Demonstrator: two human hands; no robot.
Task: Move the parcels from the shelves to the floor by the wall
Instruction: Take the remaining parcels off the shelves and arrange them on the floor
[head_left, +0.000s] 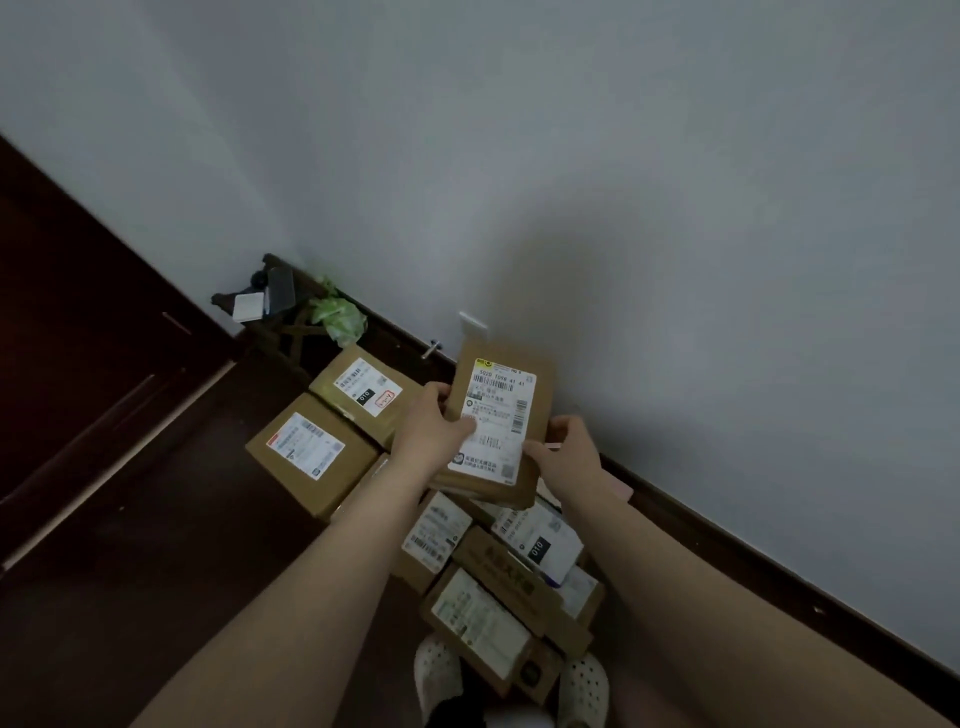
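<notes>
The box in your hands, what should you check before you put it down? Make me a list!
1. Grip: left hand and right hand both hold the labelled parcel by its sides: ok.
2. Place by the wall: the parcel pile lies along the skirting board: ok.
3. Flat landing spot: the parcels directly below lie heaped unevenly: not ok.
4. Feet out of the way: the white shoes stand right at the pile's near edge: not ok.
5. Fragile contents: cannot tell.
</notes>
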